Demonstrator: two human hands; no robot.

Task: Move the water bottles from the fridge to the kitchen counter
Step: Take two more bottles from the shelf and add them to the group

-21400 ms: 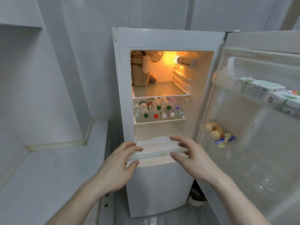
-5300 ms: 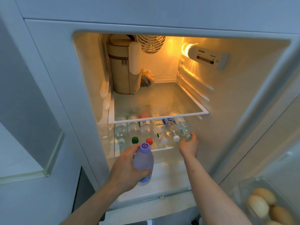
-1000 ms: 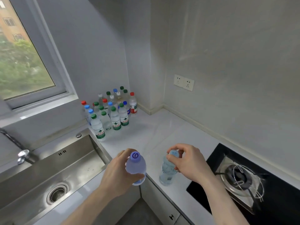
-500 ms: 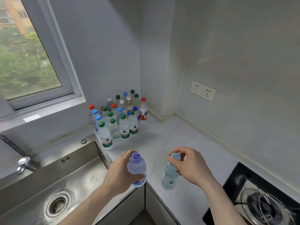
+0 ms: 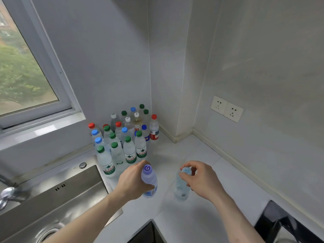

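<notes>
- The white kitchen counter (image 5: 201, 155) wraps round the corner of the room, with a steel sink (image 5: 52, 199) set into it on the left below the window (image 5: 22, 72), and the black edge of a hob (image 5: 287, 223) at the lower right.
- A crowd of water bottles (image 5: 129, 151) stands upright in the back corner of the counter, just beside the sink, with green, blue, red and white caps packed close together.
- Both forearms reach forward from the bottom of the view over the counter's front edge, roughly side by side.
- The left hand (image 5: 131, 183) wraps its fingers and thumb round the body of a purple-capped bottle (image 5: 149, 179), holding it upright; I cannot tell whether its base touches the counter.
- The right hand (image 5: 201, 179) comes from above, its fingertips pinching the neck just under the cap of a pale blue-capped bottle (image 5: 181, 186), which stands upright at or just above the counter.
- The two held bottles are near each other, in front of the standing group.
- A double wall socket (image 5: 227, 109) sits on the right wall.
</notes>
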